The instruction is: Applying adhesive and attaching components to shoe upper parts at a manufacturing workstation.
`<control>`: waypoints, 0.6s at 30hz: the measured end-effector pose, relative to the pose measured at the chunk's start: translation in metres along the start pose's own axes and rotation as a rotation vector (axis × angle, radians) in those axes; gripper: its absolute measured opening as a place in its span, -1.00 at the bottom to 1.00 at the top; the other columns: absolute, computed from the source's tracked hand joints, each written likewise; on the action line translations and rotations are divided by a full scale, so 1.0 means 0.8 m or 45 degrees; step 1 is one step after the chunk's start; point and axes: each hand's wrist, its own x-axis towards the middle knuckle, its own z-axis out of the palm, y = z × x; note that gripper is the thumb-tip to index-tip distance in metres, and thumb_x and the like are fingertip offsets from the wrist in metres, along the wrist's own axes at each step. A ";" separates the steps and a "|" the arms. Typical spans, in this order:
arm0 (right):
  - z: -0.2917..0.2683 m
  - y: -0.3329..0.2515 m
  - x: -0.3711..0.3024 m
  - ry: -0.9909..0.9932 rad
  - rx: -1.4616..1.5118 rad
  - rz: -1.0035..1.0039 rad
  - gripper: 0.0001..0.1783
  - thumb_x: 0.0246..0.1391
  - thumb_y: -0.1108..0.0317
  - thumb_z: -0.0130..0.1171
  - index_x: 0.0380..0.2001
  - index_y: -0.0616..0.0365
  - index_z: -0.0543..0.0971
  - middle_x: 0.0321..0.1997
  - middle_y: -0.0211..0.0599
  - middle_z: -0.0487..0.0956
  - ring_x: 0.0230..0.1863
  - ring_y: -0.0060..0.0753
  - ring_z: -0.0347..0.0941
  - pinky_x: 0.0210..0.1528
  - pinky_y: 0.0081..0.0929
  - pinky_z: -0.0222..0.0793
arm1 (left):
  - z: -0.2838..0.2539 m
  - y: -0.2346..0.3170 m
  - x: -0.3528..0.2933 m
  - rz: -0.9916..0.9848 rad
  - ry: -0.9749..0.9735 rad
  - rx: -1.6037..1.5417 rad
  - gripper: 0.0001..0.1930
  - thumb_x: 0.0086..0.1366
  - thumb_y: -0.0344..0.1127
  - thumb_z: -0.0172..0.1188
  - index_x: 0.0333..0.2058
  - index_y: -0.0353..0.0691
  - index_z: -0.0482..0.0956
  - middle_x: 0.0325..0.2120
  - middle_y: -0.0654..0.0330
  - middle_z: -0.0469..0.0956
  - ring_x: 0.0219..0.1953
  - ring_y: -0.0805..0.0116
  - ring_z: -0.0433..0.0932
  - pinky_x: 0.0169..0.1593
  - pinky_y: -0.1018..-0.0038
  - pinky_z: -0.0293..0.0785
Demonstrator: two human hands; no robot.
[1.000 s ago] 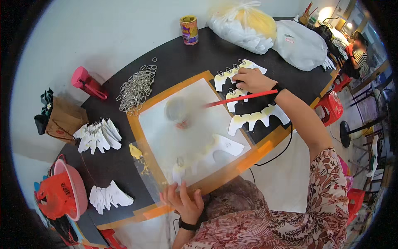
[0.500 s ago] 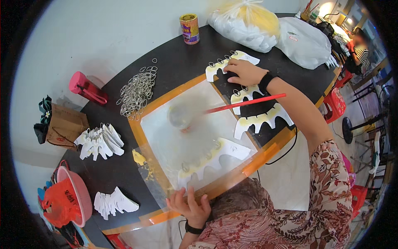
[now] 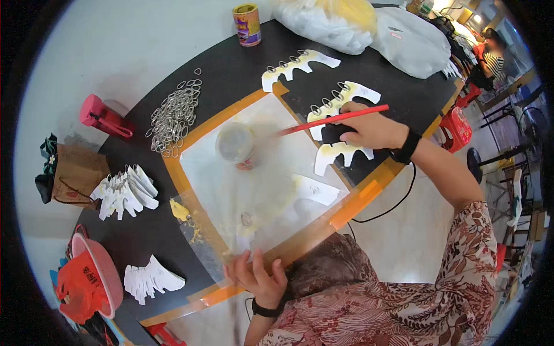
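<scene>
My right hand [image 3: 369,128] is over the right side of the black table, thumb and fingers apart. It touches or hovers by a white, yellow-smeared comb-shaped piece with rings [image 3: 324,118] and covers part of a lower similar piece [image 3: 332,154]. An upper ringed piece [image 3: 314,57] lies farther off. My left hand [image 3: 259,279] rests with fingers stretched at the table's front edge, touching the clear sheet. Another comb-shaped piece [image 3: 320,190] lies on the white sheet [image 3: 208,190], blurred at its left. Beside it stands a cup [image 3: 235,144]; a red stick [image 3: 346,118] slants from near it across my right hand.
Metal rings [image 3: 176,112] lie piled at the left. Stacked white pieces [image 3: 128,190], more pieces [image 3: 153,279], a pink basket [image 3: 104,277], a paper bag [image 3: 78,173] and a pink bottle [image 3: 104,115] line that side. A tin [image 3: 247,26] and plastic bags [image 3: 412,43] stand far back.
My right hand has moved from the upper ringed piece toward me, to the middle and lower pieces. My left hand stays at the front edge. The whole view has shifted slightly.
</scene>
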 end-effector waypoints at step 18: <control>0.016 0.025 0.067 0.255 -0.112 -0.177 -0.50 0.03 0.19 0.20 0.05 0.08 0.41 -0.01 -0.09 0.38 -0.03 0.00 0.38 0.00 -0.26 0.35 | 0.005 -0.001 -0.001 0.045 0.086 -0.043 -0.60 0.25 -0.17 0.07 -0.01 -0.27 0.39 -0.06 -0.03 0.31 -0.01 -0.06 0.26 0.14 -0.11 0.02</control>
